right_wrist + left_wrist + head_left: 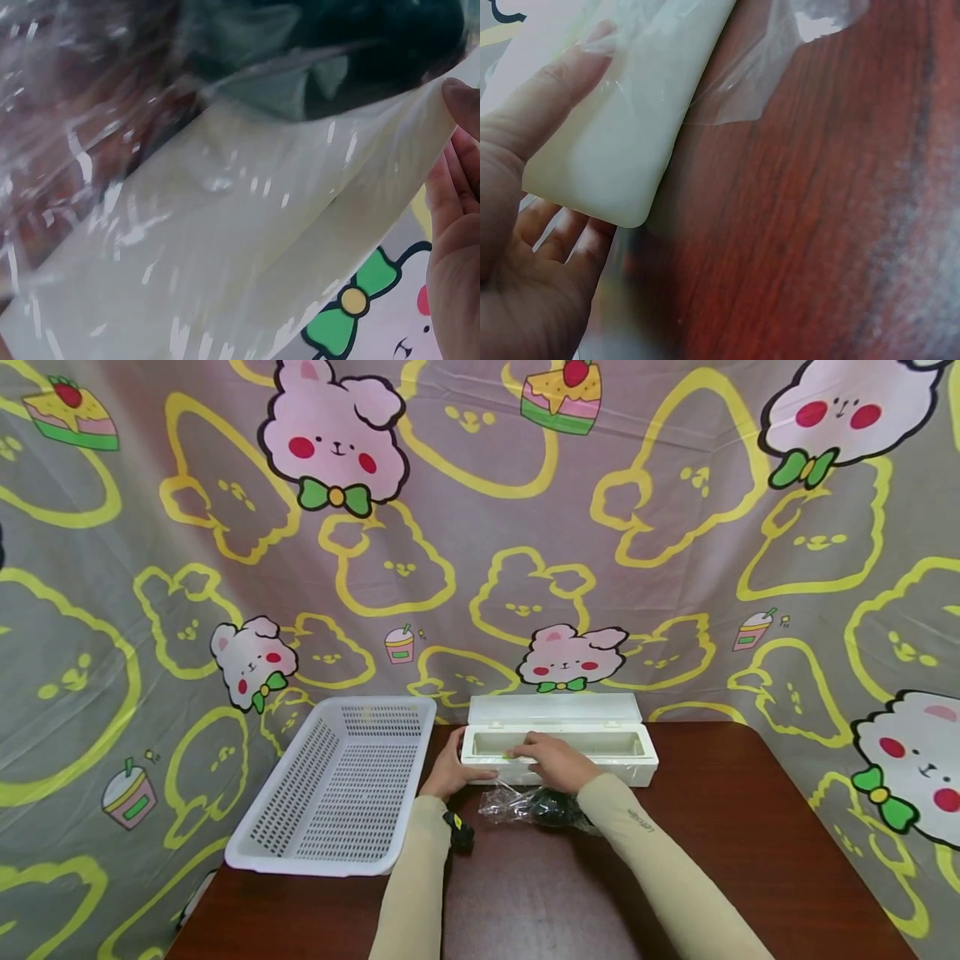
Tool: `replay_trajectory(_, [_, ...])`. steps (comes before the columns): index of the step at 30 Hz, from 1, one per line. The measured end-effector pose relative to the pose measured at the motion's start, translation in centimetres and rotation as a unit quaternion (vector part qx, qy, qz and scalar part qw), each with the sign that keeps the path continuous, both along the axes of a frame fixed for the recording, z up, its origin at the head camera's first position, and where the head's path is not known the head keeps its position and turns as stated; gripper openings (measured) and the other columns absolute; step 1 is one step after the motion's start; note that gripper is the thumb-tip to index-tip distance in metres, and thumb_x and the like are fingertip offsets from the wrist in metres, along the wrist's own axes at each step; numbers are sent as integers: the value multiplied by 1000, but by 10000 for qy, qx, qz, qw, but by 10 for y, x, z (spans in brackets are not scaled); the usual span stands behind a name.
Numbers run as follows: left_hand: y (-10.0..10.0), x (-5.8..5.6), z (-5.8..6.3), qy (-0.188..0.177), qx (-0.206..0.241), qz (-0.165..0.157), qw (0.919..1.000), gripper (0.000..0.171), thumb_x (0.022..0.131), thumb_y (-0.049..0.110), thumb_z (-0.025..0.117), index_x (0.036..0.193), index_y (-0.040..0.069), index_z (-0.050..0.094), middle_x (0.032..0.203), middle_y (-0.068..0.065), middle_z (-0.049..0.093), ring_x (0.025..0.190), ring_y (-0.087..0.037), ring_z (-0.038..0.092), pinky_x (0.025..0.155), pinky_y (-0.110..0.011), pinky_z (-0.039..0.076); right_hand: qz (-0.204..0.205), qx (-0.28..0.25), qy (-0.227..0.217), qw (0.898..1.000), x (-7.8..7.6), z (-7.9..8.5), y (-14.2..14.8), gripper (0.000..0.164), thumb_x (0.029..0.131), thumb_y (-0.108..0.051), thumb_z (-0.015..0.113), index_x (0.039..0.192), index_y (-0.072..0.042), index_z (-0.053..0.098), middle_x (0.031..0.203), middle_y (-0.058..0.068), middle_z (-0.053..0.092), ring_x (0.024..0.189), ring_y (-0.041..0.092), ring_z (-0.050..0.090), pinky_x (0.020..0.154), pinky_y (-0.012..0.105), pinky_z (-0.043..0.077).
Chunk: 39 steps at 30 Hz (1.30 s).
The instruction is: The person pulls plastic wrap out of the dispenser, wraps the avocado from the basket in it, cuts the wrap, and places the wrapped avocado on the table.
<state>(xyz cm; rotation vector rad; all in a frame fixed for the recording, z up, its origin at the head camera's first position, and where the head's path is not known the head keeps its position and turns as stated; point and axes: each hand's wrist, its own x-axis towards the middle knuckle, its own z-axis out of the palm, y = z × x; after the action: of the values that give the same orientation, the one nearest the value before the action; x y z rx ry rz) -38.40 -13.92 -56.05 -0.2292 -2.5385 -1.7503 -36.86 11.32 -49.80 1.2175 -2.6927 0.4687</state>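
A long white cling film box (558, 771) stands on the table with its lid (551, 705) raised at the back. My left hand (447, 768) grips its left end, thumb across the front and fingers behind, as the left wrist view also shows. At the front rim, the bent fingers of my right hand (558, 762) pinch at a small green piece (509, 756), mostly hidden by the fingertips. Clear cling film (504, 804) hangs crumpled from the box front. Under film, close below my right wrist, shows a dark green rounded thing (360, 60).
A white perforated plastic basket (352, 793) stands to the left of the box. The brown wooden table (750, 843) runs back to a curtain (465, 568) printed with cartoon animals, right behind the box. A black device (459, 832) sits on my left wrist.
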Motion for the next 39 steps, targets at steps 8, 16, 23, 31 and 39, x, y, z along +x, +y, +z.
replay_trajectory(8, [0,0,0,-14,-135,41,9999,107,66,10,99,155,14,38,140,-15,58,119,-29,58,108,-46,47,-58,-115,-41,9999,3,-1,15,49,90,3,75,134,-17,70,110,3,67,94,17,65,84,34,58])
replay_trajectory(16, [0,2,0,41,-133,43,9999,107,66,8,99,155,13,39,140,-16,59,120,-31,58,108,-47,47,32,-253,97,9996,1,-5,23,48,90,3,76,133,-17,71,110,3,67,92,16,65,82,33,58])
replay_trajectory(23, [-1,0,-1,-12,-110,29,9999,109,65,10,100,155,14,39,140,-16,59,120,-31,58,108,-47,47,54,-289,142,9995,2,-5,28,48,89,3,76,133,-16,71,108,3,66,90,15,63,81,32,58])
replay_trajectory(31, [-1,-2,-2,-97,-84,16,9999,111,63,11,101,155,15,39,142,-16,58,124,-33,56,112,-49,45,13,-405,-28,9992,5,-3,36,45,91,2,75,134,-13,70,109,4,66,90,16,63,80,32,57])
replay_trajectory(39, [-1,0,-1,-4,-137,22,9999,110,65,12,100,155,14,38,143,-17,57,126,-33,56,113,-50,44,-39,-409,45,9991,4,-5,44,44,92,1,75,133,-13,70,109,3,66,90,14,63,80,32,57])
